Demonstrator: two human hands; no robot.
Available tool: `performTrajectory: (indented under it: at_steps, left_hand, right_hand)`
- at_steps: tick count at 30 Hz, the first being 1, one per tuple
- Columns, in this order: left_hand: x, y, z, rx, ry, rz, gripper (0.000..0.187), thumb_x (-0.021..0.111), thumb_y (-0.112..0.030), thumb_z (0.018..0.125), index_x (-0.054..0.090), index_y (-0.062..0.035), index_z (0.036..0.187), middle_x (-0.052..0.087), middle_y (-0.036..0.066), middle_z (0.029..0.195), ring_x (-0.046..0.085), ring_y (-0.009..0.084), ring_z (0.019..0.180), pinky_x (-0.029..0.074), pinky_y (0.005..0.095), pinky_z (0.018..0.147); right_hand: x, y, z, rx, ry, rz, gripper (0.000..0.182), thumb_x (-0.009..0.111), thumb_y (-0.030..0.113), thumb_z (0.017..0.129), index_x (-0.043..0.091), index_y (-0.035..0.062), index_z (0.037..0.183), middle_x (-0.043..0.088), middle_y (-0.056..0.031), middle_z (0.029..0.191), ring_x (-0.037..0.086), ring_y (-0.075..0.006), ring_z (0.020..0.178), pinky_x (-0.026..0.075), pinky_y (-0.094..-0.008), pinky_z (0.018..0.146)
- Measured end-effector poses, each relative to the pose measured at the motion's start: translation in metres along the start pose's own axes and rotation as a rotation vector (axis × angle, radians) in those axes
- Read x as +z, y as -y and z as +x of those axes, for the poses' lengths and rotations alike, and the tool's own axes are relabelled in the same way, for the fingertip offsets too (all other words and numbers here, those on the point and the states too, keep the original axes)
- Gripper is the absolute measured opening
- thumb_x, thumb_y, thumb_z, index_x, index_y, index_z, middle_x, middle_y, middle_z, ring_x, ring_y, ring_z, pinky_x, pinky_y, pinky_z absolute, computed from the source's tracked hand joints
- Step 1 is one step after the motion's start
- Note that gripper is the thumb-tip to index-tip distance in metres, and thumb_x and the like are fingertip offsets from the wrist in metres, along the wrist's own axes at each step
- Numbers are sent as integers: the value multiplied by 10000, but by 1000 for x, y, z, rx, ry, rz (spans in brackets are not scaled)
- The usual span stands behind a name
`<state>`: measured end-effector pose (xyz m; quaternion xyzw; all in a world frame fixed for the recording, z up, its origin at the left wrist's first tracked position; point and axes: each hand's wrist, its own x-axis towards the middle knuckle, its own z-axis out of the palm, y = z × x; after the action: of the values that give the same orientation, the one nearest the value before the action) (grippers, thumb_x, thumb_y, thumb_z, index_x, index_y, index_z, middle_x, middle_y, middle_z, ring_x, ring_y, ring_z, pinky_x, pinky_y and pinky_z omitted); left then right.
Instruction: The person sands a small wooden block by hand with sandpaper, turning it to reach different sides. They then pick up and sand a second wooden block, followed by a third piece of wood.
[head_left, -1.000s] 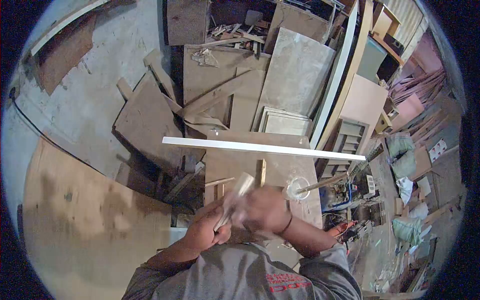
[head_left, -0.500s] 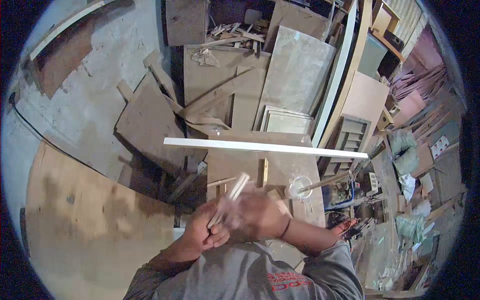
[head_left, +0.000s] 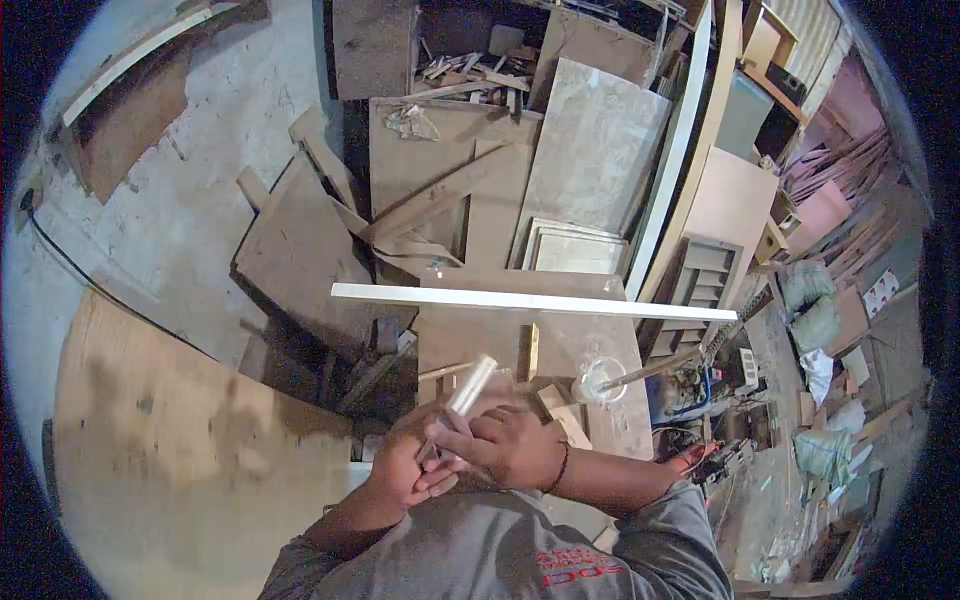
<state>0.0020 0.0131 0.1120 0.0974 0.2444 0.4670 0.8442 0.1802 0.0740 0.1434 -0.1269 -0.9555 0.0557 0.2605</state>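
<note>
A short pale strip (head_left: pixel 474 382), smooth and shiny along its upper part, slants up and to the right in front of my chest. My left hand (head_left: pixel 408 462) is closed round its lower part, fingers curled in. Across from it, my right hand (head_left: pixel 515 442) bends over the strip with its fingers closed against it. Anything else between the fingers is hidden. Beyond my hands, a long white bar (head_left: pixel 530 302) lies across the small worktable (head_left: pixel 480 332). A short yellowish wood block (head_left: pixel 533 350) lies on the table near my right hand.
On the table's right stands a white tub (head_left: pixel 600 380) with a stick in it. Wood offcuts (head_left: pixel 562 410) lie by my right wrist. A large plywood sheet (head_left: pixel 190 430) occupies the left. Boards (head_left: pixel 595 150) lean at the back; power tools (head_left: pixel 700 455) lie at right.
My right hand was blurred by motion over the strip; now it shows clearly, closed against it. The strip's top end has shifted slightly. The camera view has moved a little.
</note>
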Motion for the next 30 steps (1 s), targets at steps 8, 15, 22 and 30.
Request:
performTrajectory:
  at_steps: [8, 15, 22, 30]
  left_hand:
    - [5, -1, -2, 123, 246, -9, 441, 456, -363, 929, 389, -150, 1310, 397, -31, 572, 339, 65, 374, 360, 245, 384]
    - [5, 1, 2, 114, 173, 143, 521, 525, -369, 892, 354, -172, 1344, 413, -23, 602, 361, 69, 383, 367, 257, 397]
    - [14, 6, 3, 0, 231, 54, 464, 444, -433, 921, 406, -110, 1253, 392, -45, 575, 328, 49, 387, 321, 214, 370]
    - [6, 11, 2, -43, 293, -9, 495, 422, -440, 931, 378, -126, 1312, 344, -64, 543, 275, 38, 377, 296, 205, 378]
  right_hand:
    - [-27, -50, -5, 444, -427, 76, 408, 574, 192, 807, 548, 70, 1196, 606, -122, 792, 598, -285, 661, 469, -372, 587]
    - [-17, -9, -16, 139, -174, 72, 432, 639, 232, 749, 592, 142, 1169, 502, -40, 696, 520, -216, 582, 408, -333, 507]
    - [-4, -31, -25, 59, -95, -77, 504, 678, 303, 671, 610, 172, 1153, 469, -3, 651, 518, -171, 557, 422, -317, 492]
    - [-8, -25, -24, 133, -173, -140, 554, 640, 306, 669, 564, 200, 1208, 478, -21, 709, 501, -207, 589, 407, -353, 507]
